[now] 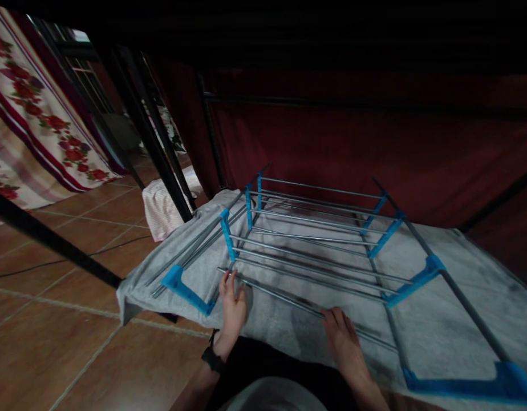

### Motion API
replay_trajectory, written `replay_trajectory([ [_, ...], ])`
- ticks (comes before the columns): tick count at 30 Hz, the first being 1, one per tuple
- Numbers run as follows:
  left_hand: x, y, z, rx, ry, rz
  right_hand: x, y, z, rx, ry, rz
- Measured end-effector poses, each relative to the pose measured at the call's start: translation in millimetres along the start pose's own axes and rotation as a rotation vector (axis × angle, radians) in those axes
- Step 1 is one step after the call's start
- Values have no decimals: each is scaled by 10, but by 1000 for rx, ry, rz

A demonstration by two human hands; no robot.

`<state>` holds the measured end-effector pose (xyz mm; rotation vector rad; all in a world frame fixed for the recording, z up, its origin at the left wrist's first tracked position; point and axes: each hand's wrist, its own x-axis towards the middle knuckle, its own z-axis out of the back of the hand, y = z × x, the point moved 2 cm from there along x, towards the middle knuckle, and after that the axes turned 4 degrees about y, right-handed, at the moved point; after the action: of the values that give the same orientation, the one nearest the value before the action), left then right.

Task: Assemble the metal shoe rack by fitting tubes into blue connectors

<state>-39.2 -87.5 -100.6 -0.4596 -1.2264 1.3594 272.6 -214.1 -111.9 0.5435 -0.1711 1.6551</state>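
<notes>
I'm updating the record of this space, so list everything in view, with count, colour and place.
Front rod: one, grey, at both hands
Other rods and tubes: many, exact count unclear, grey, mostly between and through the brackets
Brackets: eight visible, blue, four each side
Blanket: one, grey, under the rods
Backdrop cloth: red, behind the blanket
Posts and bars: several, black, around the blanket
Striped cloth: one, pale, left of the blanket
Floral cloth: cream and red, far left
Cable: one, dark, on the floor
Floor: tiled, brown, lower left
Wristband: one, dark, left wrist
Left hand: one, rod's left end
Right hand: one, farther right along it
</notes>
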Motion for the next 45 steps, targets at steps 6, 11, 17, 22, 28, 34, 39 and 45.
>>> replay_trajectory([
  [6,293,-282,257,52,-108,-105,191,-107,524,-25,-72,27],
  [11,455,-643,299,190,-70,-297,414,-170,903,14,-190,-28],
  [17,606,-884,303,359,-34,-636,717,-202,1175,88,-184,-74],
  [22,634,-890,321,395,2,-783,932,-295,1214,148,-243,-56],
  [28,661,-651,416,620,39,-792,1233,-286,1080,108,-287,93],
  [34,684,-588,309,636,57,-767,1336,-365,1104,76,-303,83],
  [39,729,-624,206,606,53,-795,1321,-434,1143,93,-276,69],
  [45,784,-648,208,551,99,-799,1340,-445,1104,91,-264,60],
])
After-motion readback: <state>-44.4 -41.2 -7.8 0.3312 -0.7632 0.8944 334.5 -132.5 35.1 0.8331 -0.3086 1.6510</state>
